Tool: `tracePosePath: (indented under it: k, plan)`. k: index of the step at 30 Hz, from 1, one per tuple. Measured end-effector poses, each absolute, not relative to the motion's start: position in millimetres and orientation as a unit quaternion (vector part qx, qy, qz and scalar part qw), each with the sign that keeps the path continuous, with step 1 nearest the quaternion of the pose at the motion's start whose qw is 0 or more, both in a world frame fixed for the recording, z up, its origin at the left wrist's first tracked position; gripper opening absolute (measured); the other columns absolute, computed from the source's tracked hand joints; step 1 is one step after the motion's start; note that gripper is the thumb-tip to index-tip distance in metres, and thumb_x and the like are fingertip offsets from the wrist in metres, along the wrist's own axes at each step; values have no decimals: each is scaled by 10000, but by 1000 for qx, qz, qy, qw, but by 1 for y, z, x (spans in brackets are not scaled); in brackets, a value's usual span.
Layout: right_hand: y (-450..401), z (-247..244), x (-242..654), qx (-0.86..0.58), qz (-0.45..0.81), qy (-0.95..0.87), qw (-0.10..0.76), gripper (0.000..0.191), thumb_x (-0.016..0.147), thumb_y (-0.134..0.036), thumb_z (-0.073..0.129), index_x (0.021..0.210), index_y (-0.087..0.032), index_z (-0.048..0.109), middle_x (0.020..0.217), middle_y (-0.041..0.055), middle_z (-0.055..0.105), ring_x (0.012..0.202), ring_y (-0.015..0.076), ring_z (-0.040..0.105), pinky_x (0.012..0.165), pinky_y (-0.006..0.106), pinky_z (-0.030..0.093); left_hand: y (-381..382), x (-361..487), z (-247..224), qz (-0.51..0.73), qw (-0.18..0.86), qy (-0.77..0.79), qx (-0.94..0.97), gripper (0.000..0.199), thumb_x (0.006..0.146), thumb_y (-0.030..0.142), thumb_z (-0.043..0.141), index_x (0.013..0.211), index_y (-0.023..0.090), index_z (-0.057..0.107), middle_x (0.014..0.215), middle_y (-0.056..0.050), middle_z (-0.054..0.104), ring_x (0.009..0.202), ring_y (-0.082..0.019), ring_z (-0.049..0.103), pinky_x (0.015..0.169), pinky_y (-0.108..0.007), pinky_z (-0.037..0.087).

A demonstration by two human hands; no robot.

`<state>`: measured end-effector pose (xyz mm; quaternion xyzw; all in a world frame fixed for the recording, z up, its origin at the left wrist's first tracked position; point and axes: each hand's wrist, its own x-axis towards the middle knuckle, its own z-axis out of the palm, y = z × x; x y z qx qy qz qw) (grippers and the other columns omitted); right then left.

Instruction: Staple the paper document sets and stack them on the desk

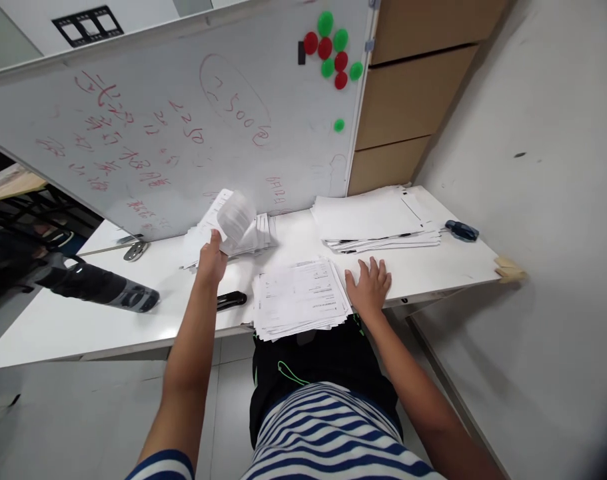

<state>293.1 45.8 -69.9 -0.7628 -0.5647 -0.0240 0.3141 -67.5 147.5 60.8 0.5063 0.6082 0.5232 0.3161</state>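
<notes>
My left hand (213, 261) pinches a white sheet of paper (236, 215), which curls up over a loose pile of papers (264, 233) near the whiteboard. Part of that pile is hidden behind the sheet and the hand. Printed forms make up a stack (300, 297) at the table's front edge, right before my body; its sheets are slightly uneven. Just to the right of this stack, my right hand (369, 285) rests on the white tabletop with fingers spread, holding nothing. Farther back on the right lies a larger stack of mostly blank sheets (368, 215).
A black cutter-like tool (232, 300) lies by my left forearm. Leftward are a dark bottle (108, 287) on its side and a small grey object (136, 251). A dark blue stapler-like object (462, 231) sits at right. Behind stands a whiteboard (148, 87), beside cardboard boxes (408, 93).
</notes>
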Motion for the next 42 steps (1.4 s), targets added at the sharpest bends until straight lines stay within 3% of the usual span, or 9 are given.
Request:
tracePosePath:
  k: [5,8,10,12,15,24,31,37,42]
  plan:
    - [31,-46,293,-710,101,-563,411,548,937,-545,426,1346,-193,522,1494,160,450,1460,352,255,1135,654,197,55,-13,87,641,542,368,399,551,937,627,414,1377,319,536,1376,-12,604,1388,-222,436,1084,-385,463]
    - [5,-8,277,-562,305,-584,500,693,933,-632,400,1499,-238,330,1564,124,363,1442,279,337,1147,502,328,19,12,78,610,639,332,331,505,916,627,465,1341,377,571,1344,35,631,1403,-210,419,1118,-383,442]
    - [-11,18,260,-435,426,-585,535,862,849,-748,450,1526,-245,270,1562,119,373,1403,292,406,1104,470,408,6,25,63,602,672,315,295,489,900,632,492,1315,395,594,1325,58,643,1406,-196,415,1139,-363,424]
    - [-21,37,246,-377,512,-545,546,858,798,-699,603,1489,-265,339,1510,107,457,1346,292,477,1066,452,457,-2,35,47,602,688,306,267,480,890,630,514,1298,396,609,1319,69,646,1409,-186,409,1149,-342,412]
    - [-22,45,235,-383,583,-441,565,577,809,-534,706,1285,-241,565,1305,88,651,1193,273,607,1018,439,499,-13,39,35,600,694,319,239,451,902,592,526,1296,389,612,1332,65,638,1420,-178,391,1141,-333,415]
    - [-14,34,250,-445,554,-397,581,419,742,-425,795,1072,-208,655,1060,59,740,984,249,675,874,406,544,-33,-27,59,594,637,352,342,714,845,763,403,1370,307,566,1377,-54,606,1383,-299,440,1070,-457,463]
    - [-13,32,246,-491,493,-438,570,374,729,-448,794,926,-213,579,912,16,686,856,204,641,730,320,526,-26,-29,51,523,560,491,415,468,711,432,798,1115,209,720,1141,-94,730,1137,-324,641,969,-434,518]
    - [-11,19,241,-521,457,-477,541,356,743,-488,758,862,-209,571,847,7,667,796,200,625,711,320,511,-25,4,32,501,556,534,393,524,675,445,817,1092,146,715,1112,-122,734,1058,-314,670,926,-443,527]
    - [-8,20,243,-558,430,-496,508,449,726,-492,759,1037,-194,636,1014,73,720,959,264,661,824,387,529,-19,12,33,536,478,543,435,444,698,459,789,1012,151,732,1048,-101,744,1023,-284,675,908,-406,532]
